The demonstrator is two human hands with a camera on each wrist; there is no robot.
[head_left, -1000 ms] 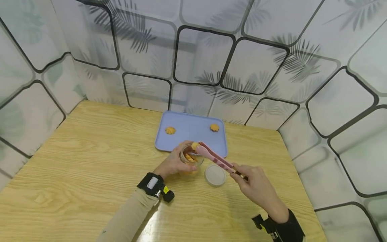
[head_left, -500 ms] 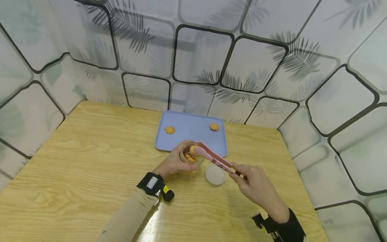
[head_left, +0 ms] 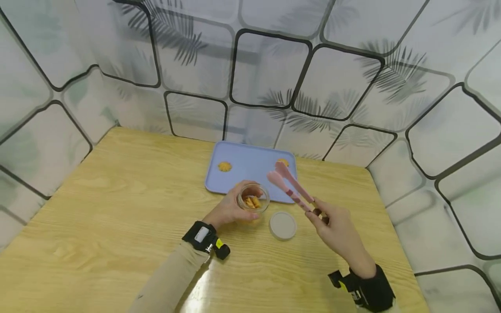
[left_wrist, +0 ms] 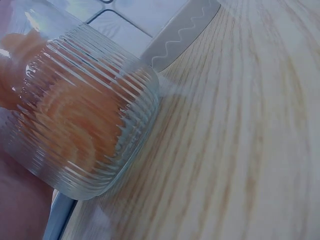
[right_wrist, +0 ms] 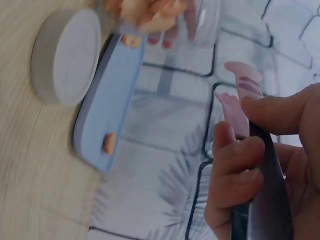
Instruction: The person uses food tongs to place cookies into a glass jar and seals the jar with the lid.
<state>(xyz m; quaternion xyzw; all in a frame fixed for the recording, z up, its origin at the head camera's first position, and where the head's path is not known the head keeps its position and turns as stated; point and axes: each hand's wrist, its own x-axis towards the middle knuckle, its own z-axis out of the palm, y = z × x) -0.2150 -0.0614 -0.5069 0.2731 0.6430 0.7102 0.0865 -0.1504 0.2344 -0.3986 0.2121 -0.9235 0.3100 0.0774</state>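
Note:
My left hand (head_left: 232,208) grips a ribbed glass jar (head_left: 268,198), tilted, its mouth turned up toward the head camera. Several golden cookies (head_left: 252,201) lie inside; in the left wrist view a swirled cookie (left_wrist: 75,125) shows through the glass. With my right hand (head_left: 337,226) I hold pink tongs (head_left: 290,192) by their dark handles, thumb on one side and fingers on the other. Their tips are spread a little, with nothing between them, to the right of the jar and over the tray's right part in the head view.
Behind the jar lies a blue tray (head_left: 250,167), with one cookie (head_left: 225,166) at left and another cookie (head_left: 283,162) at right, partly covered by the tongs. A round pale lid (head_left: 283,225) rests on the wooden table (head_left: 117,195). Patterned cloth walls (head_left: 270,69) enclose the table.
Earlier the tongs pinched a cookie at the jar's mouth and lowered it inward. Now that cookie is out of the tongs, which have moved right and up, away from the jar.

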